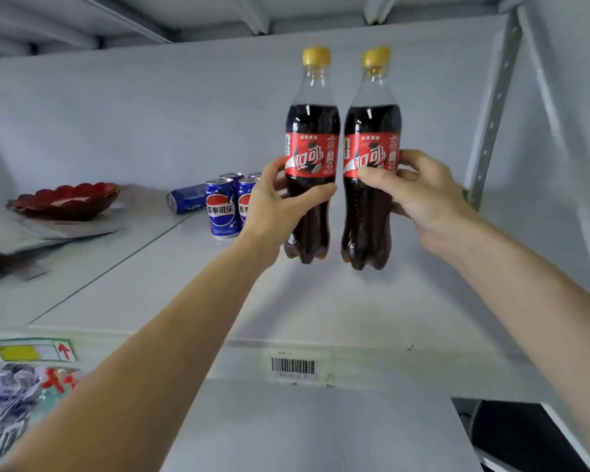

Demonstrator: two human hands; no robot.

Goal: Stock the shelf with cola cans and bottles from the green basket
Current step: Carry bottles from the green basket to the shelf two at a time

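Observation:
Two cola bottles with yellow caps and red labels stand upright side by side over the white shelf (321, 311). My left hand (280, 206) grips the left bottle (312, 131) around its middle. My right hand (419, 195) grips the right bottle (372, 131) the same way. The bottles' bases are at or just above the shelf surface; I cannot tell whether they touch it. Several blue cola cans (221, 209) stand behind my left hand, and one blue can (184, 197) lies on its side beside them. The green basket is out of view.
A dark red scalloped dish (65, 199) rests on papers at the shelf's left. A perforated metal upright (491, 114) bounds the shelf on the right. A barcode sticker (293, 366) marks the front edge. Packaged goods (17, 396) lie on the lower level at the left.

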